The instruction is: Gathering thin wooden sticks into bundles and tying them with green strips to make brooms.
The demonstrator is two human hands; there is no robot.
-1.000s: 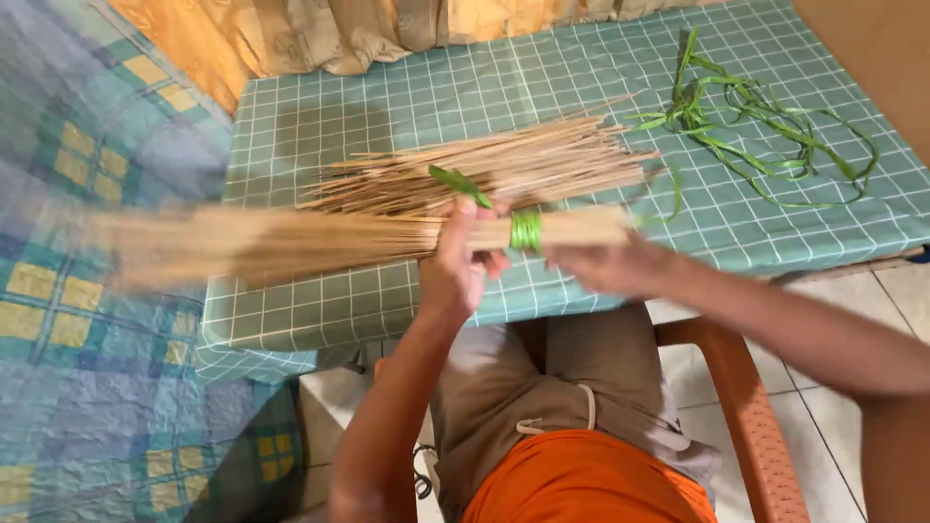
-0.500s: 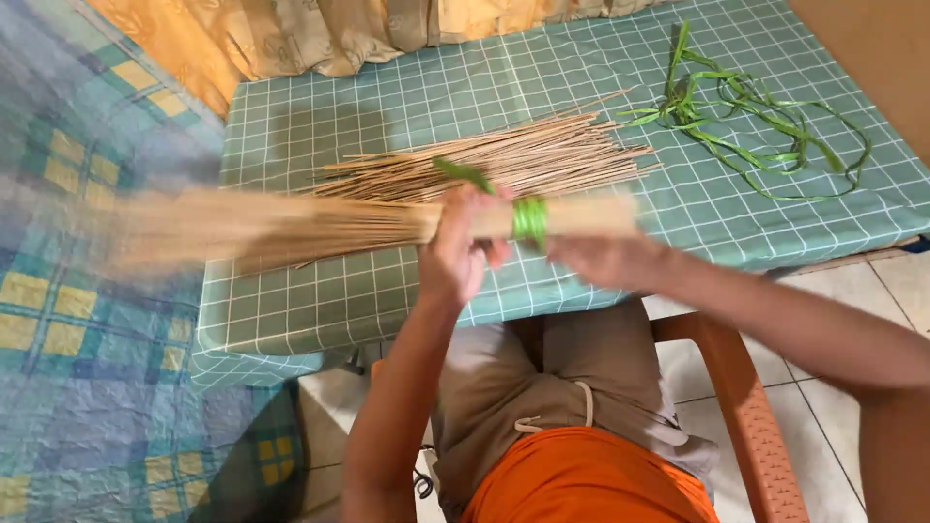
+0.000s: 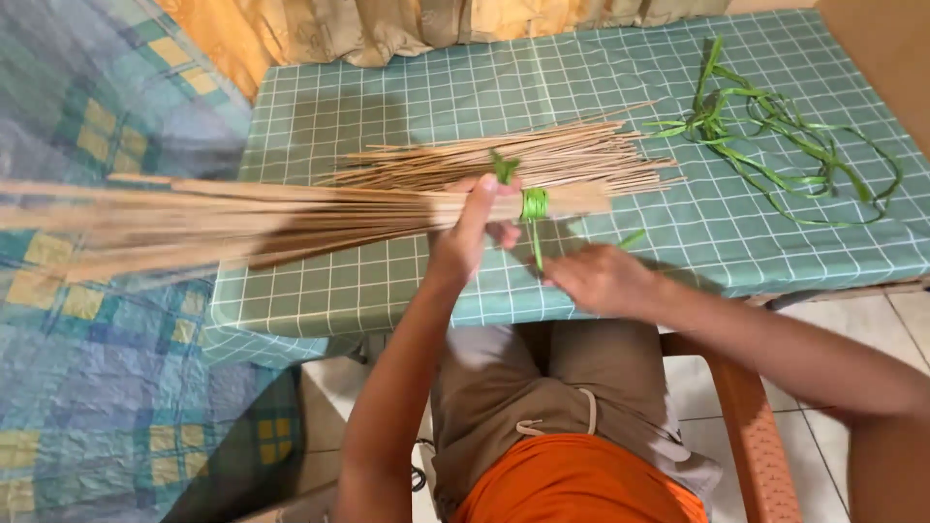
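Note:
My left hand (image 3: 473, 232) grips a long bundle of thin tan sticks (image 3: 242, 218) near its bound end, holding it level above the table with the loose end fanning out to the left. A green strip (image 3: 534, 205) is wrapped around the bundle just right of that hand, and its tail hangs down. My right hand (image 3: 596, 278) is below the wrap, its fingers pinched on the hanging green tail. A second heap of loose sticks (image 3: 542, 155) lies on the table behind the bundle.
The table wears a green checked cloth (image 3: 387, 107). A tangle of green strips (image 3: 785, 136) lies at its right end. A patterned blue and yellow fabric (image 3: 97, 387) is on the left, curtains hang behind, and I sit on an orange plastic chair (image 3: 751, 436).
My right hand has let go of the bundle's bound end and dropped below it, pulling the green strip's tail downward. The left hand still holds the bundle in about the same place.

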